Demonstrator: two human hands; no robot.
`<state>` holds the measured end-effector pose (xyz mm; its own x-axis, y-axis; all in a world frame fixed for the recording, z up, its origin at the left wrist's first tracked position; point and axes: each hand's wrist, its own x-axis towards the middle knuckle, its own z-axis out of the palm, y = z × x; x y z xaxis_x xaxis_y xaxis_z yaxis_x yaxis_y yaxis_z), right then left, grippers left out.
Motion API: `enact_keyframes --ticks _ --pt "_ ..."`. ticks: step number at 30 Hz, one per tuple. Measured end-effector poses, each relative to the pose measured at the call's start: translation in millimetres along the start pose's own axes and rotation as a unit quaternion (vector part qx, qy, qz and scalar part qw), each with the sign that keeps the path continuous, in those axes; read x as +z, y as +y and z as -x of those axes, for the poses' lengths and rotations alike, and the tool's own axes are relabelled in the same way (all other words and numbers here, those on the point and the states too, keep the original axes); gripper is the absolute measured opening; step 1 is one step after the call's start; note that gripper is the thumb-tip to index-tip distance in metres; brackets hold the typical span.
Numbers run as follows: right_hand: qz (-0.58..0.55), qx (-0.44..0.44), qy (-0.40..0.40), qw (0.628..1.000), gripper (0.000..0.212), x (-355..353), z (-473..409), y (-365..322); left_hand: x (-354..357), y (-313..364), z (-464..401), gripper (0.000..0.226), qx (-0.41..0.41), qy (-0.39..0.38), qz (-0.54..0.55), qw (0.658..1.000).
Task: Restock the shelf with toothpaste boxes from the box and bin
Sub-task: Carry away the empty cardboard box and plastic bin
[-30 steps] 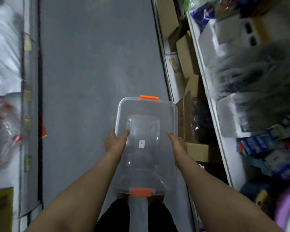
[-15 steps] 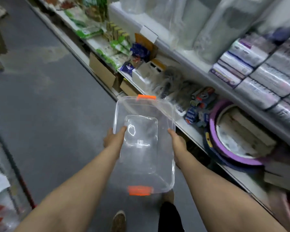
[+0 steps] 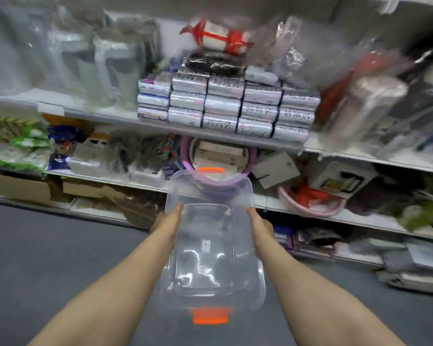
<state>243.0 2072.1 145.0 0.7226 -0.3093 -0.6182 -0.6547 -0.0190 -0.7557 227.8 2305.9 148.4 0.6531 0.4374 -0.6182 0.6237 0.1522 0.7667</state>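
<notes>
Before the shelf (image 3: 210, 136), left hand (image 3: 166, 224) and right hand (image 3: 260, 227) grip the clear bin (image 3: 210, 265) by its sides.

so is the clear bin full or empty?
Empty: the clear bin shows only floor through its base; left hand and right hand grip its sides.

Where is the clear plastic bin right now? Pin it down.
In the head view, the clear bin sits centre frame, held between the left hand and right hand gripping its long sides, above the grey floor facing the shelves.
</notes>
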Motion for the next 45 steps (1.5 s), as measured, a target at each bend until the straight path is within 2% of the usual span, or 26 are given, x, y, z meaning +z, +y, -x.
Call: enact_keyframes --ticks 2,5,6,10,13,15,20,24,27,31,34,37,40,43,45 --pt "-0.019 -0.005 0.040 0.999 0.069 -52 3 7 44 -7 25 0.073 -0.008 -0.064 0.011 0.998" --pt "-0.055 -0.002 0.092 0.994 0.053 -134 0 24 121 -44 15 0.108 -0.024 -0.116 -0.034 0.992" --pt "-0.063 0.005 0.110 0.992 0.050 -163 2 28 149 -58 4 0.111 -0.019 -0.120 -0.052 0.991" --pt "-0.115 0.028 0.158 0.980 0.050 -275 1 52 237 -45 122 0.116 0.020 -0.178 -0.100 0.979" --pt "-0.143 0.044 0.189 0.971 0.059 -356 -3 77 312 -58 163 0.115 0.041 -0.222 -0.138 0.964" --pt "-0.170 0.055 0.220 0.959 0.055 -408 1 89 367 -73 185 0.114 0.048 -0.242 -0.170 0.954" --pt "-0.231 0.074 0.316 0.917 0.047 -524 8 116 482 -91 279 0.105 0.079 -0.307 -0.241 0.917" --pt "-0.276 0.084 0.378 0.880 0.050 -604 8 134 573 -106 337 0.110 0.093 -0.356 -0.274 0.888" --pt "-0.301 0.106 0.417 0.851 0.053 -666 2 148 645 -122 372 0.088 0.102 -0.404 -0.299 0.858" --pt "-0.330 0.119 0.474 0.808 0.055 -745 -10 153 787 -174 365 0.113 0.084 -0.455 -0.328 0.823" --pt "-0.343 0.117 0.512 0.779 0.066 -806 -24 152 873 -189 395 0.098 0.092 -0.493 -0.369 0.782" --pt "-0.372 0.116 0.527 0.755 0.066 -862 -35 147 951 -197 426 0.116 0.107 -0.513 -0.381 0.762" --pt "-0.384 0.123 0.546 0.734 0.065 -920 -48 145 1018 -206 467 0.116 0.127 -0.542 -0.386 0.736" --pt "-0.392 0.129 0.559 0.719 0.058 -981 -60 149 1080 -222 506 0.125 0.124 -0.558 -0.384 0.725" --pt "-0.397 0.131 0.563 0.714 0.061 -1023 -70 157 1117 -233 536 0.129 0.111 -0.565 -0.388 0.720"
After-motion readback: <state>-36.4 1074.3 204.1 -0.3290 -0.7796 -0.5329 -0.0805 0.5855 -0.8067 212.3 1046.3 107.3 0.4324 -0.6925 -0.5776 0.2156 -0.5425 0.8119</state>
